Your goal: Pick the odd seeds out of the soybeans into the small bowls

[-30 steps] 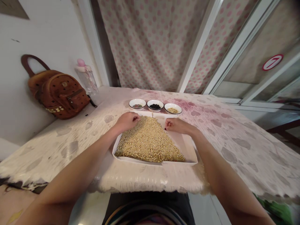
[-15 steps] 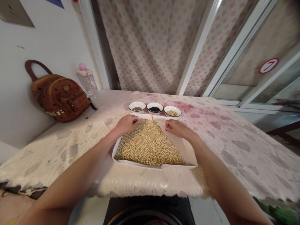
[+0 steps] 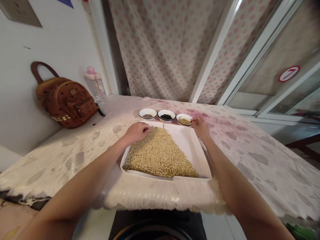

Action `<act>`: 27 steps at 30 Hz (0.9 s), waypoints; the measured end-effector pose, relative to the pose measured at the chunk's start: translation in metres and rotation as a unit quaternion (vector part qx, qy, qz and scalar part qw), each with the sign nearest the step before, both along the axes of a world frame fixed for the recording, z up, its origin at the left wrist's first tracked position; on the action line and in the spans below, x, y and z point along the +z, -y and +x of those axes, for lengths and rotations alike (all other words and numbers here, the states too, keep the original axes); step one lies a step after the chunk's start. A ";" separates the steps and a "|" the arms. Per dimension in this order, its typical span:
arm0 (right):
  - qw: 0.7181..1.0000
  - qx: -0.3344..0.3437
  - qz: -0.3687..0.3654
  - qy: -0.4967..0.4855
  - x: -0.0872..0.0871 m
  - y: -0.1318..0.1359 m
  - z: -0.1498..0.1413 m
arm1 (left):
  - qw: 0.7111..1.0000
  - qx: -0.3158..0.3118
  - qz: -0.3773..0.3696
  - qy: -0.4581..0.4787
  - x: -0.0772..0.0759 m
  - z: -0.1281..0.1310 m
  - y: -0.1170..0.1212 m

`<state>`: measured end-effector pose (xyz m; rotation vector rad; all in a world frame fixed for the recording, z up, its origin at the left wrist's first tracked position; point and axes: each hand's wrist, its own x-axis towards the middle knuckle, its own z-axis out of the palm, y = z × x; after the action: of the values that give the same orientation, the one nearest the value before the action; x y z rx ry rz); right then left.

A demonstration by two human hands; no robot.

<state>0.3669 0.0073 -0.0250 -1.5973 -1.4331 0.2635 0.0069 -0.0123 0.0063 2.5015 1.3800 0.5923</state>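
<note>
A shallow white box (image 3: 192,144) lies before me with a heap of pale yellow soybeans (image 3: 160,153) spread over its left and middle. My left hand (image 3: 138,132) rests over the far left side of the box, its fingers curled closed beside the beans; whatever they hold is hidden. At the right-hand bowl (image 3: 184,119), which has pale yellow bits inside, my right hand (image 3: 200,127) is pinched closed by the rim. Anything between those fingertips is too small to name. Beside that bowl stand a middle bowl (image 3: 166,115) of black pieces and a left bowl (image 3: 147,114) of small multicoloured pieces.
A patterned cloth (image 3: 250,156) covers the table. Against the left wall lean a brown backpack (image 3: 71,103) and a clear bottle (image 3: 97,87) with a pink top. A dotted curtain (image 3: 165,50) hangs behind the table, with sliding glass doors at the right.
My right hand has moved from above the box's right part, outward and away from me, to the right-hand bowl. The left hand has stayed at the box's far left side.
</note>
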 end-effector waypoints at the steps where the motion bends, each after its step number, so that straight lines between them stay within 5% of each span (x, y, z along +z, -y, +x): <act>1: 1.000 0.007 0.001 -0.010 -0.001 0.000 0.001 | 1.000 0.000 0.000 -0.001 0.000 0.000 0.000; 8: 0.999 0.024 0.026 0.031 0.017 0.015 -0.009 | 1.000 -0.002 0.000 -0.006 -0.001 -0.001 -0.001; 11: 0.990 0.119 -0.035 0.071 0.033 0.031 -0.022 | 1.000 -0.002 -0.001 -0.002 -0.002 -0.002 -0.002; 14: 0.942 0.264 -0.170 0.115 0.045 0.049 -0.037 | 1.000 -0.003 -0.001 -0.001 -0.003 -0.002 -0.003; 17: 0.889 0.330 -0.266 0.174 0.053 0.061 -0.047 | 1.000 -0.004 0.001 0.001 -0.004 -0.003 -0.004; 21: 0.863 0.342 -0.295 0.228 0.056 0.065 -0.052 | 1.000 -0.003 -0.001 0.002 -0.004 -0.002 -0.004; 27: 0.859 0.332 -0.307 0.241 0.054 0.064 -0.052 | 1.000 0.000 -0.002 0.003 -0.002 -0.002 -0.003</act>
<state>0.3147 -0.0572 0.0291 -1.6559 -2.4677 0.8381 0.0051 -0.0095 0.0039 2.4947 1.3766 0.5971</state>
